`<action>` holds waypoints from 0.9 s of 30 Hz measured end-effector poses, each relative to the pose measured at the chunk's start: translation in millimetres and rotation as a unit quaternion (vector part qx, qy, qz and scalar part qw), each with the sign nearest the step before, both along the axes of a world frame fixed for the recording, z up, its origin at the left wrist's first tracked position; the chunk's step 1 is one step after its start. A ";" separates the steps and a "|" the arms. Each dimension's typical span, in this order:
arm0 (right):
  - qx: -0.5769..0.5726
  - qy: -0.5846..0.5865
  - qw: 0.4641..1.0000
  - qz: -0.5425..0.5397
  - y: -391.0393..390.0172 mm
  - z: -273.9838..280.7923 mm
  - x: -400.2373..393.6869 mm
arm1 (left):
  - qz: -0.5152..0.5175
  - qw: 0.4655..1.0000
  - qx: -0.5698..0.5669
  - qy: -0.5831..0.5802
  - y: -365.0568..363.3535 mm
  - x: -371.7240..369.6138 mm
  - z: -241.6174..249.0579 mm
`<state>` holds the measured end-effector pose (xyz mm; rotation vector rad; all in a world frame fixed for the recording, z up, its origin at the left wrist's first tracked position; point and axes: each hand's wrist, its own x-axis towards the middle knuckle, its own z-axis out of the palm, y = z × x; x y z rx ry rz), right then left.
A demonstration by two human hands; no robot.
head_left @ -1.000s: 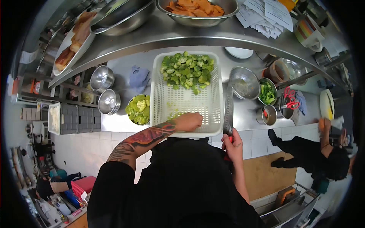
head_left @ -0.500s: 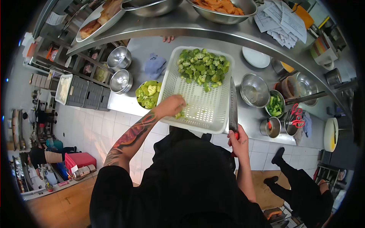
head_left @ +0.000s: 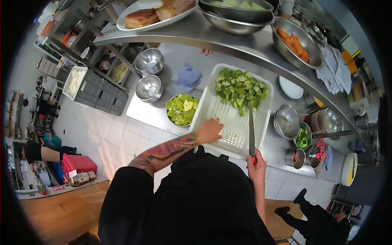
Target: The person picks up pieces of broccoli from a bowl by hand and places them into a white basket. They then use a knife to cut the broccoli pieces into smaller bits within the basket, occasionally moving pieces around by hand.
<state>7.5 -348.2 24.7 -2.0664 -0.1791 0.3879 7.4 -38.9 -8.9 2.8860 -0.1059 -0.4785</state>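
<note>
Broccoli florets are heaped at the far end of a white perforated basket on the steel counter. My left hand is over the basket's near left corner, palm down, with its fingers apart and nothing visible in them. A long kitchen knife is in my right hand, gripped by its red handle at the basket's near edge. Its blade reaches across the basket, the tip close to the broccoli. Left of the basket stands a bowl of pale green and yellowish vegetable pieces.
Steel bowls and a blue cloth lie to the left. On the right are more bowls and red-handled scissors. An overhead steel shelf holds food. Another person is behind on the right.
My view has shifted, so the counter appears lower and further right. My left hand has opened at the basket's near corner. The knife has swung from the right rim to over the basket.
</note>
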 end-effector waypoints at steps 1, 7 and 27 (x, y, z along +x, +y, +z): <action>-0.001 -0.004 1.000 0.002 2.9 5.0 -0.7 | 0.001 0.992 -0.112 -0.058 7.6 -5.2 1.5; -0.106 -0.009 0.994 0.021 17.5 39.9 1.1 | 0.281 0.867 -0.256 -0.322 152.1 -29.8 40.4; -0.069 0.111 0.991 0.022 7.1 19.4 38.4 | 0.434 0.823 0.015 -0.367 340.0 -82.4 97.7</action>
